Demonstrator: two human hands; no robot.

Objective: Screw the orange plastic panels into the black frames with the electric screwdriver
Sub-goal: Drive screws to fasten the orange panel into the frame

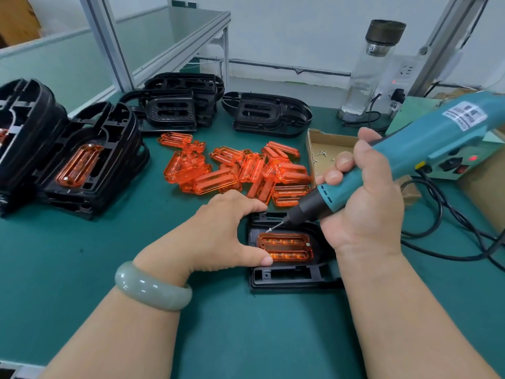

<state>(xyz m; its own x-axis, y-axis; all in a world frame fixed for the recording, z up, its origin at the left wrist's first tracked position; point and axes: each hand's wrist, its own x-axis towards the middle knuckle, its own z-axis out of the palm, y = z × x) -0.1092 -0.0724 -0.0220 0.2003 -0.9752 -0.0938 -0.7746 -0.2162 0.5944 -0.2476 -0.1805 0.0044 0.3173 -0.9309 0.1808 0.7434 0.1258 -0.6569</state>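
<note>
Bright, even light, seemingly from overhead, leaves only soft shadows beneath the left hand [218,236] and right hand [363,203] on the green surface [82,255]. The orange panels [232,170] glow, and the bangle [153,288] shows small glints. Straight lines bow toward the edges; detail is slightly soft.

Bare green mat [95,255] front left and front centre: open room for a hand. Far left blocked by tall stack of black frames [68,165]. Pile of orange panels [232,170] fills mid-table just behind the work frame [287,277]; more frames [266,114] behind the pile. Right side crowded: cardboard box [330,143], power unit [451,168], black cables [439,206] looping over the mat. Bottle [371,67] upright back right. Left hand [218,236] grips the work frame's left end, right hand [363,212] with screwdriver [410,151] covers its right; near edge open.
</note>
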